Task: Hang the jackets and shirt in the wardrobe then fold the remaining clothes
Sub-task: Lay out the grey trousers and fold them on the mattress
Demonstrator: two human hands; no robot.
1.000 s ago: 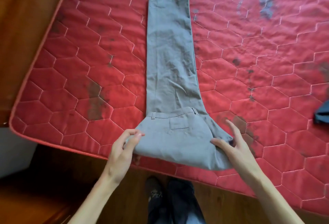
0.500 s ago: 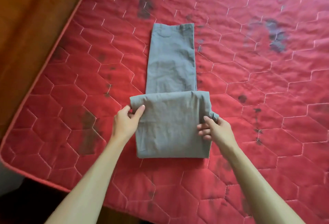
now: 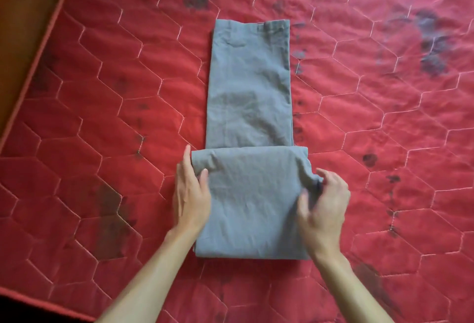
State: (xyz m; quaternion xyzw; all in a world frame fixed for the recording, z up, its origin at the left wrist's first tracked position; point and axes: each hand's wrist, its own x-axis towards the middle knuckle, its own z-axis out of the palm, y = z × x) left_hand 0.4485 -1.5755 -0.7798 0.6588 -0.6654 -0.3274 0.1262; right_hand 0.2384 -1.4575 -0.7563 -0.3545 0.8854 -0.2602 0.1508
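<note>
The grey trousers (image 3: pixel 250 194) lay on the red mattress (image 3: pixel 102 92), the waist end turned one fold further up the legs than a second before. The left hand (image 3: pixel 191 197) laid straight fingers (image 3: pixel 187 158) along the fold's edge; the right hand (image 3: pixel 324 207) pinched its bulging side. Another fold seemed due
</note>
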